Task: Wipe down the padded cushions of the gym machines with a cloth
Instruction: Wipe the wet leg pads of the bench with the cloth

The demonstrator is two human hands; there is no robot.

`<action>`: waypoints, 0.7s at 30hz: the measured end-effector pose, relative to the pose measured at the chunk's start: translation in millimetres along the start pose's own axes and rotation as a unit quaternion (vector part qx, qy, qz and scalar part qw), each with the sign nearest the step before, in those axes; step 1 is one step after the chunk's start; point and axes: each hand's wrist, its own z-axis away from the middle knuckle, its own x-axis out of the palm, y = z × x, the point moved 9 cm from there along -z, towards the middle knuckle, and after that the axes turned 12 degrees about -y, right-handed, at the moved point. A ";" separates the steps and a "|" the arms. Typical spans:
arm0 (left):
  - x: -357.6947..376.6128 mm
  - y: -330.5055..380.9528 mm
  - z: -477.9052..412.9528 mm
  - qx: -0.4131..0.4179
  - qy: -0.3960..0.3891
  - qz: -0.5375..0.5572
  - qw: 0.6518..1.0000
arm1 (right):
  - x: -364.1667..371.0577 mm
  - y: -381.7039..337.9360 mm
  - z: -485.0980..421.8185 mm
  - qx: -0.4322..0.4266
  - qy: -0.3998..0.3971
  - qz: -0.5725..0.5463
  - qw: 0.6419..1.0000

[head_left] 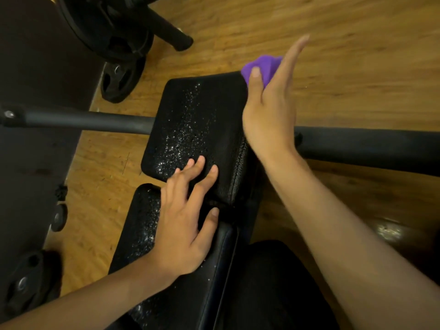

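Note:
A black padded seat cushion (190, 125) of a gym bench lies in the middle, speckled with glistening droplets. A second, longer black cushion (142, 225) runs toward me below it. My left hand (188, 220) rests flat with spread fingers across the gap between the two cushions. My right hand (271, 103) is at the seat cushion's far right corner, fingers straight, thumb pressing a purple cloth (264, 65) against the palm. Most of the cloth is hidden behind the hand.
A black metal crossbar (78, 120) runs left and right under the seat. Black weight plates (121, 77) and a rack foot (171, 32) stand on the wooden floor (345, 55) at top left. More plates (26, 277) lie at the lower left by a dark mat.

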 end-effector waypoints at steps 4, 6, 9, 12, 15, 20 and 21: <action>1.3 -0.3 -0.3 -0.002 -0.007 0.000 1.000 | 1.4 5.0 28.4 0.005 0.030 -0.006 1.000; 2.0 -0.7 0.3 -0.003 -0.007 0.001 1.000 | 16.3 4.1 89.2 -0.010 0.037 0.001 0.999; 3.8 -2.8 0.8 -0.011 -0.008 0.008 1.000 | 36.2 11.0 149.2 0.011 -0.004 -0.010 1.000; 2.7 -0.9 0.5 0.001 -0.003 0.003 1.000 | 22.5 7.8 107.4 0.006 -0.005 0.002 1.000; 2.2 -0.5 0.2 0.012 0.002 -0.002 1.000 | 0.9 10.2 15.7 0.033 -0.020 0.013 0.999; 2.1 -0.1 0.5 0.008 0.000 0.000 1.000 | 6.8 2.3 43.7 -0.013 0.023 0.023 0.999; 1.9 -0.2 0.6 0.008 -0.001 0.001 1.000 | 14.9 2.9 75.7 -0.020 0.029 0.023 0.999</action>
